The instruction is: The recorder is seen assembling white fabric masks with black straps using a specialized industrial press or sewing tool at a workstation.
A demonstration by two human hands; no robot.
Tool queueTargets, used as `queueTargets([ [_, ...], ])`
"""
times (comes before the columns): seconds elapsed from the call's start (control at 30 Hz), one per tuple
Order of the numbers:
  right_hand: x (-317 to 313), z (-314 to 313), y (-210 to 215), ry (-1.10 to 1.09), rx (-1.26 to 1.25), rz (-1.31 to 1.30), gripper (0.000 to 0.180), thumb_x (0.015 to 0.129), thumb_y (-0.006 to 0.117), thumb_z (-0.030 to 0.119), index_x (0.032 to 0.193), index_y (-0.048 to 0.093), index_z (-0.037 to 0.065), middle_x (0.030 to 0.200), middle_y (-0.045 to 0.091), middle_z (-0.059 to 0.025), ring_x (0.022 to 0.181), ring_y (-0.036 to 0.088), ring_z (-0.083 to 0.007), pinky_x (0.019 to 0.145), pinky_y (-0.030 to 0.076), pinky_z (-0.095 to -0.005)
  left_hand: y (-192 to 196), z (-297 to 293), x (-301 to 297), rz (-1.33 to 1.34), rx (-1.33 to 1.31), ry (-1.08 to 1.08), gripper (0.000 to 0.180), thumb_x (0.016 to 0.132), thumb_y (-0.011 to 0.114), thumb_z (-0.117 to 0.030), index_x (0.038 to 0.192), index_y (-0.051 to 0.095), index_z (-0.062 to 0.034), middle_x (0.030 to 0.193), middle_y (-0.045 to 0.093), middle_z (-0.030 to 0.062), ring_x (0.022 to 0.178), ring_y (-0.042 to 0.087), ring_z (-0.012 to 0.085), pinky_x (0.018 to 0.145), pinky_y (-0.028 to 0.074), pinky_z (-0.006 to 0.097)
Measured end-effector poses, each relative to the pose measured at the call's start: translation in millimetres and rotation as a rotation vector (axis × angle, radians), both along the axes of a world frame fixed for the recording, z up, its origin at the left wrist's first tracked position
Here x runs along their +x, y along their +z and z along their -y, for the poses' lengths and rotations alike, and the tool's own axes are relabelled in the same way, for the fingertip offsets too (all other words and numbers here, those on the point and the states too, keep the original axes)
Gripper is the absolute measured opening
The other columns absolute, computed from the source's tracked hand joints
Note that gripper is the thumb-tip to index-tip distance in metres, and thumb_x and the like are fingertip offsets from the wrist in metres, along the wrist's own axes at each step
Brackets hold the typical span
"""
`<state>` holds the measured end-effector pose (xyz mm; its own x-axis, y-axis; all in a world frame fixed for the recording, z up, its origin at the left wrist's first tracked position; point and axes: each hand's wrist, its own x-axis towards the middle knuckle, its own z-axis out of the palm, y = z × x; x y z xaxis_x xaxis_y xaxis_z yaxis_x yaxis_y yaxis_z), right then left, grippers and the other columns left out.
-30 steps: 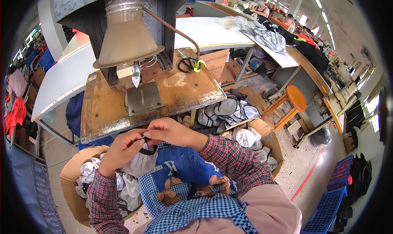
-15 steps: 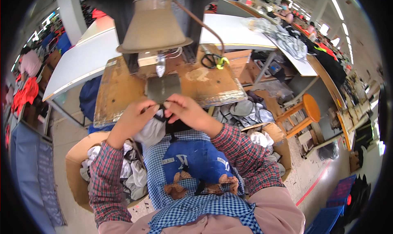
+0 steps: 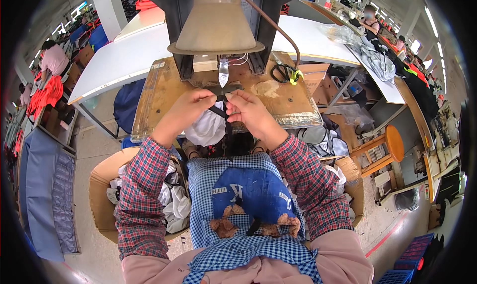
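On the worn wooden worktable [image 3: 164, 92], under the big tan metal cone of a press machine [image 3: 217, 20], lies a small dark metal plate [image 3: 222, 89]. Both hands meet just over it. The left hand [image 3: 185, 111] and right hand [image 3: 248, 110] each pinch a narrow black fabric strap [image 3: 218, 110], white cloth [image 3: 206, 127] hanging below.

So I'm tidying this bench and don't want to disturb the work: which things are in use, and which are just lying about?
In use:
left hand
right hand
black strap
white garment
press machine

Lying about:
scissors
wooden stool
cardboard box of garments
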<state>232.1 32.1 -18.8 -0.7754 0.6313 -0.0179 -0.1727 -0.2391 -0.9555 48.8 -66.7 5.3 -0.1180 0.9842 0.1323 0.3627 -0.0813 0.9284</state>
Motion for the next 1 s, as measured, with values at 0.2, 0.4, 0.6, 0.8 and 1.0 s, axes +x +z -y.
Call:
queueTargets([
  [0.2, -6.2, -12.2, -2.4, 0.013, -0.075, -0.045, 0.021, 0.094, 0.061, 0.029, 0.090, 0.059, 0.008, 0.082, 0.057, 0.0013, 0.073, 0.056, -0.0095, 0.063, 0.051, -0.0256, 2.6, -7.9, -0.4, 0.190, -0.115, 0.035, 0.030, 0.094, 0.064, -0.025, 0.109, 0.065, 0.0002, 0.096, 0.064, -0.0010, 0.089, 0.056, 0.0065, 0.080, 0.044, 0.022],
  [0.4, -10.5, -16.7, -2.0, 0.011, -0.083, -0.059, 0.021, 0.093, 0.062, 0.028, 0.088, 0.059, 0.009, 0.080, 0.057, 0.0018, 0.072, 0.056, -0.0092, 0.062, 0.051, -0.0253, 5.2, -10.2, 0.1, 0.255, -0.127, 0.058, 0.030, 0.093, 0.065, -0.024, 0.111, 0.065, -0.0002, 0.098, 0.065, -0.0002, 0.089, 0.057, 0.0076, 0.079, 0.046, 0.023],
  [0.6, -10.6, -19.6, -1.6, -0.007, -0.104, -0.083, 0.018, 0.093, 0.061, 0.025, 0.089, 0.060, 0.008, 0.081, 0.058, 0.0014, 0.072, 0.057, -0.0093, 0.061, 0.051, -0.0249, 6.5, -12.9, 2.1, 0.284, -0.125, 0.070, 0.030, 0.092, 0.065, -0.024, 0.111, 0.065, 0.0002, 0.098, 0.065, 0.0001, 0.089, 0.057, 0.0078, 0.080, 0.045, 0.023],
  [0.8, -14.8, -16.8, 0.8, 0.002, -0.119, -0.126, 0.016, 0.093, 0.061, 0.023, 0.092, 0.060, 0.008, 0.081, 0.060, 0.0011, 0.071, 0.058, -0.0091, 0.061, 0.051, -0.0247, 4.8, -10.7, -1.3, 0.305, -0.083, 0.068, 0.028, 0.092, 0.065, -0.023, 0.107, 0.066, 0.0007, 0.095, 0.066, 0.0005, 0.087, 0.058, 0.0080, 0.077, 0.046, 0.023],
  [1.0, -14.0, -18.8, -1.4, -0.015, -0.124, -0.137, 0.014, 0.093, 0.061, 0.021, 0.093, 0.060, 0.007, 0.081, 0.060, 0.0013, 0.071, 0.058, -0.0091, 0.060, 0.051, -0.0245, 2.1, -13.5, 4.7, 0.381, -0.061, 0.089, 0.025, 0.092, 0.066, -0.021, 0.103, 0.067, 0.0008, 0.091, 0.066, 0.0003, 0.080, 0.059, 0.0079, 0.072, 0.047, 0.023],
])
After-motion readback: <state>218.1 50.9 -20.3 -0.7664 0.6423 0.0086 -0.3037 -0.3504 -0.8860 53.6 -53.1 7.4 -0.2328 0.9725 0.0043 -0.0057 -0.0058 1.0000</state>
